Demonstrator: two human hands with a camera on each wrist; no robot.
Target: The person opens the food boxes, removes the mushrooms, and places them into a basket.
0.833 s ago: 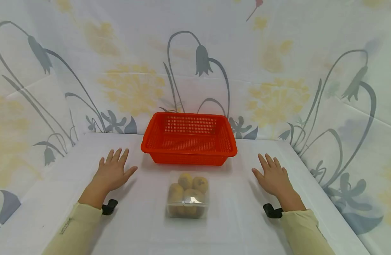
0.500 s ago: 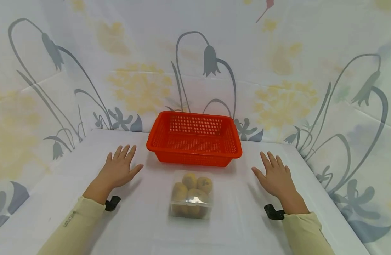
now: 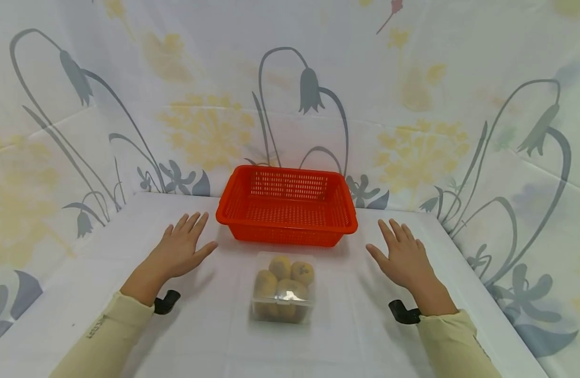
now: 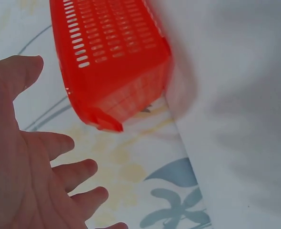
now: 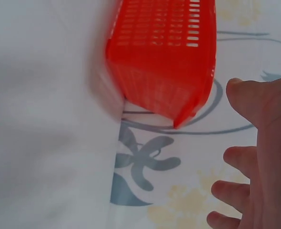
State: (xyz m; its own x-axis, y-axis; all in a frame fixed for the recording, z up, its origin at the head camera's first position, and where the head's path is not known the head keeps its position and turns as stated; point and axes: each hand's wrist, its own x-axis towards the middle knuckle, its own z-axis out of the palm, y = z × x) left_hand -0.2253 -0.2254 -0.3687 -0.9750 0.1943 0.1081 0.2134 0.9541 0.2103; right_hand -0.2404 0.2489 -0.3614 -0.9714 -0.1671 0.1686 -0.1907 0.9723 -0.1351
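Between the two hands a clear plastic box [image 3: 283,310] with its lid down holds several round yellowish-brown fruits [image 3: 292,290]. Behind it stands a red plastic basket [image 3: 286,234] with slotted walls and nothing inside. My left hand [image 3: 181,252] hovers over the table left of the box, palm down, fingers straight and spread. On the other side my right hand [image 3: 405,260] is held the same way, just right of the basket's near corner. Neither hand touches anything. Both wrist views show the basket's end wall [image 4: 126,90] beyond the spread fingers [image 5: 233,193].
A white cloth covers the table [image 3: 214,336]. Close behind the basket rises a flower-printed curtain [image 3: 290,131], which also lines the left and right sides. Each wrist wears a small black camera mount [image 3: 167,302].
The head view has shifted slightly, so everything sits a little further right than at first. Both hands have edged slightly inward. The basket and box stay put on the table.
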